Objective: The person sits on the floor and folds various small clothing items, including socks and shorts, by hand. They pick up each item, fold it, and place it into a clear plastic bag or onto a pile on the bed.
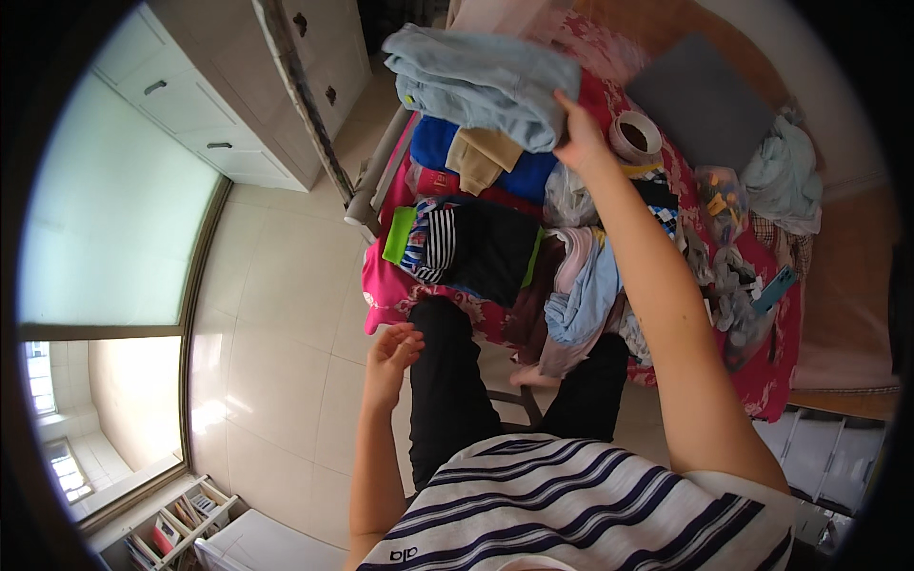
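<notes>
My right hand (582,135) reaches far forward and grips the right end of a folded light-blue garment (485,82), thumb on top. The bundle is over the far part of the bed; whether it touches what lies below is not clear. Just beneath it in view are a folded beige garment (485,153) and blue cloth (532,178). My left hand (393,357) hangs beside my left knee, fingers loosely curled, holding nothing. The nearest clothes to it are a folded stack (485,246) with black, striped and lime-green fabric.
Crumpled blue cloth (585,292) lies before my right knee. A white bowl (635,137) with dark contents, a grey board (703,100), plastic bags (721,203) and a phone (773,289) are on the right. A bed rail (382,168) and pole (307,100) stand at the left edge.
</notes>
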`<state>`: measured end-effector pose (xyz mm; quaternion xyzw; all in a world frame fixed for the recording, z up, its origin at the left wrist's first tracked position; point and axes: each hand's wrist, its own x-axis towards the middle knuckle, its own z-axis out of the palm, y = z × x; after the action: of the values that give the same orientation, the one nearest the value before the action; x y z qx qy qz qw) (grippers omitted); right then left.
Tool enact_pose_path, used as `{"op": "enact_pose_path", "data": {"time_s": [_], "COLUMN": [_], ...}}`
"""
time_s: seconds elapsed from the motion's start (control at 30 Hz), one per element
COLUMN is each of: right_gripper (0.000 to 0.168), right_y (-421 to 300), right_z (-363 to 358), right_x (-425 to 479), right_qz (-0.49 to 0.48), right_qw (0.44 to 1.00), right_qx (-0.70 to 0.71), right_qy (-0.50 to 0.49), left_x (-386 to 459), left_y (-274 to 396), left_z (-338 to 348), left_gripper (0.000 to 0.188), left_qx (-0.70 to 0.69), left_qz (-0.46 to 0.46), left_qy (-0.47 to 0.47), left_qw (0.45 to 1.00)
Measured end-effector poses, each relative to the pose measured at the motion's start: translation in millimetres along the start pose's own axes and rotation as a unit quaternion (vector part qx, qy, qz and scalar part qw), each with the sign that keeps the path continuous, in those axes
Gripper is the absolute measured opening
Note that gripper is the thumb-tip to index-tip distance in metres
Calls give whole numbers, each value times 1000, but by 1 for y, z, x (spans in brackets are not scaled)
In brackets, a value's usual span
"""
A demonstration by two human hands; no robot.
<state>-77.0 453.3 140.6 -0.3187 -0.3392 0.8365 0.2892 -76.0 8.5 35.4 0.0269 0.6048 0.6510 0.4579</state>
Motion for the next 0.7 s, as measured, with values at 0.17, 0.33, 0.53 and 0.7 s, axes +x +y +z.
{"op": "enact_pose_path", "data": {"time_s": [0.17,0.33,0.53,0.7], "right_gripper": [34,31,50,53], "right_y": [59,62,59,81], "right_z": [-105,-125,-81,-71], "right_x": [53,72,53,-58], "right_qz": [147,-2,-48,-332], "right_qw": [948,921,815,848], "right_qx": [-183,-342,-505,-406], "right_qy": [215,185,281,80], "left_x": [3,26,62,81], "left_y": [9,66,116,121], "left_z": [15,55,133,193], "left_gripper": [25,25,35,36], "left_qx": [64,280,476,464], "left_qz": [41,226,475,508], "left_qy": [-40,-30,-32,-105], "left_qw": [996,933,739,718]}}
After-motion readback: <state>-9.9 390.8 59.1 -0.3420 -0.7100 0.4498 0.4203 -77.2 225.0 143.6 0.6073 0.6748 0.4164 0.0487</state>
